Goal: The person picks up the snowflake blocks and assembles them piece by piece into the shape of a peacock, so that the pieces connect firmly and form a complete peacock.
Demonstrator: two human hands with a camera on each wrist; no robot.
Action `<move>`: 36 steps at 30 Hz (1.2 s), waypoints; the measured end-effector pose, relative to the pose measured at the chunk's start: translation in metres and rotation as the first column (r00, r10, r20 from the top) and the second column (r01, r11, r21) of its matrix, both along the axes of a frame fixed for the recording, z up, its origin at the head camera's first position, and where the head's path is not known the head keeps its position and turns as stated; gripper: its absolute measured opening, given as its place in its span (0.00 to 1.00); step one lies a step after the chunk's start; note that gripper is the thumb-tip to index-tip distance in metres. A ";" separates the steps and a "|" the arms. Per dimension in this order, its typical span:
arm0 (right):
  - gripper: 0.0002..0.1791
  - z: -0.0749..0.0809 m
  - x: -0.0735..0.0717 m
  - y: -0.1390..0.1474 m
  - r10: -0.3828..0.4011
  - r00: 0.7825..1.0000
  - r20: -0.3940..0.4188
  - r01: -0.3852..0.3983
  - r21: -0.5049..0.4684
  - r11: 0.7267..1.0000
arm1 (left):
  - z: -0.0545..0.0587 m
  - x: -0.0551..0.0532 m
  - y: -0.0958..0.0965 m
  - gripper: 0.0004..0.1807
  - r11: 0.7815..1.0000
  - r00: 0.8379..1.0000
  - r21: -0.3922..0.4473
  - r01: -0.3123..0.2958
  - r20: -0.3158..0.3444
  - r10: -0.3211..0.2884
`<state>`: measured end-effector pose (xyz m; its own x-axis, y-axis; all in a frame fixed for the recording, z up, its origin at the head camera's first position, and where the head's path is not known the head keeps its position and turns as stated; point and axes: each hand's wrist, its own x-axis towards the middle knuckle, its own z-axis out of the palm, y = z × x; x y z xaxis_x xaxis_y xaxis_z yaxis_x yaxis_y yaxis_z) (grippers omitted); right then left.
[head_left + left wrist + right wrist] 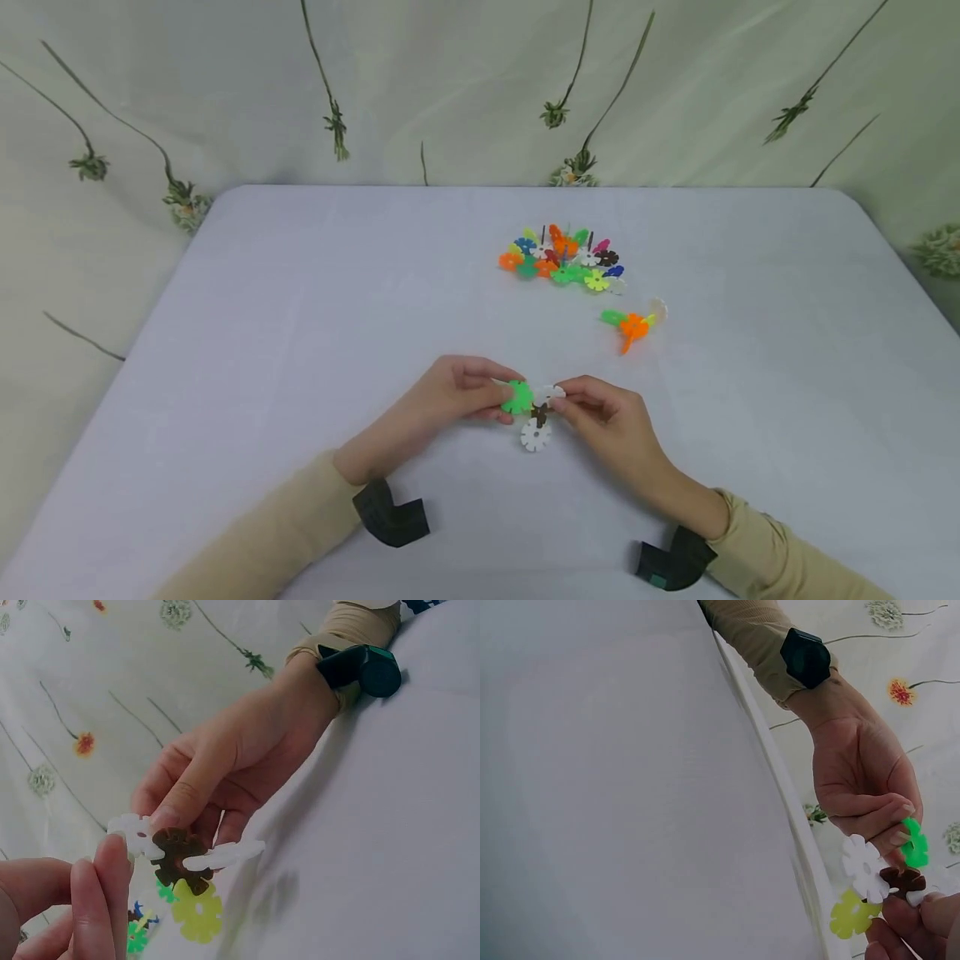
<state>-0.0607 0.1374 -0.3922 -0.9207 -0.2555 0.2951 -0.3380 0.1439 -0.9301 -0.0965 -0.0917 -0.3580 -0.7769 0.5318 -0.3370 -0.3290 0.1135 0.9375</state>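
Just above a small cluster of notched plastic discs, my left hand [465, 390] pinches a green disc [518, 397] between thumb and fingers. From the other side, my right hand [611, 417] pinches a white disc [553, 393] at the cluster's edge. A brown disc [182, 861] sits in the middle, slotted with a second white disc [866, 868] that points toward me. A yellow disc [198, 911] also joins the brown one. In the right wrist view the green disc's edge lies close by the brown disc, and the pinched white one is mostly hidden by fingers.
A joined group of orange, green, yellow and clear discs [633, 326] lies beyond my right hand. Farther back is a pile of many-coloured discs [564, 254]. The white-covered table [337, 275] meets a flower-patterned cloth [465, 83] at its far edge.
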 end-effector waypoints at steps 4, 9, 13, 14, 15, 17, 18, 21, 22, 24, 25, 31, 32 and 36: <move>0.07 0.000 0.001 0.001 -0.014 0.999 -0.041 0.016 0.044 0.999 | 0.000 0.000 0.002 0.18 0.999 0.999 -0.016 -0.030 0.017 0.031; 0.08 -0.001 0.002 0.001 -0.025 0.989 -0.143 0.039 0.100 0.994 | -0.002 0.001 0.005 0.16 0.998 0.998 -0.019 -0.067 0.000 0.067; 0.11 -0.001 0.001 0.001 -0.016 0.974 -0.225 0.044 0.122 0.992 | -0.003 0.004 0.008 0.16 0.996 0.996 -0.026 -0.086 -0.008 0.086; 0.11 -0.001 0.001 0.001 -0.014 0.970 -0.243 0.047 0.129 0.991 | -0.003 0.005 0.008 0.16 0.995 0.996 -0.023 -0.093 0.003 0.093; 0.11 -0.001 0.001 0.001 -0.011 0.966 -0.258 0.047 0.134 0.990 | -0.003 0.005 0.009 0.15 0.995 0.995 -0.021 -0.099 0.009 0.099; 0.12 -0.002 0.000 0.000 -0.011 0.960 -0.279 0.054 0.146 0.988 | -0.002 0.007 0.011 0.15 0.993 0.993 -0.015 -0.118 0.022 0.118; 0.12 -0.002 0.000 0.000 -0.013 0.958 -0.287 0.058 0.152 0.987 | -0.002 0.008 0.011 0.15 0.992 0.992 -0.007 -0.127 0.023 0.127; 0.11 0.001 0.001 0.000 -0.014 0.947 -0.320 0.074 0.176 0.982 | -0.001 0.011 0.015 0.14 0.989 0.989 0.015 -0.147 0.024 0.147; 0.12 0.002 0.001 0.000 -0.014 0.941 -0.339 0.081 0.184 0.980 | -0.001 0.011 0.016 0.14 0.988 0.988 0.021 -0.154 0.022 0.154; 0.12 0.004 0.000 0.000 -0.013 0.921 -0.388 0.097 0.196 0.976 | 0.000 0.012 0.019 0.13 0.985 0.985 0.031 -0.172 0.021 0.171; 0.13 0.004 0.000 -0.001 -0.013 0.911 -0.412 0.105 0.202 0.974 | -0.001 0.012 0.020 0.13 0.983 0.983 0.033 -0.181 0.025 0.180; 0.12 0.001 0.000 -0.003 -0.024 0.914 -0.405 0.119 0.211 0.970 | -0.004 0.013 0.022 0.13 0.978 0.978 0.033 -0.206 0.011 0.206; 0.11 0.001 0.001 -0.003 -0.031 0.928 -0.372 0.115 0.204 0.972 | -0.005 0.012 0.021 0.13 0.982 0.982 0.025 -0.189 -0.001 0.189; 0.08 -0.001 0.004 -0.003 -0.077 0.968 -0.239 0.117 0.161 0.980 | -0.005 0.000 0.016 0.14 0.994 0.991 -0.033 -0.106 -0.081 0.103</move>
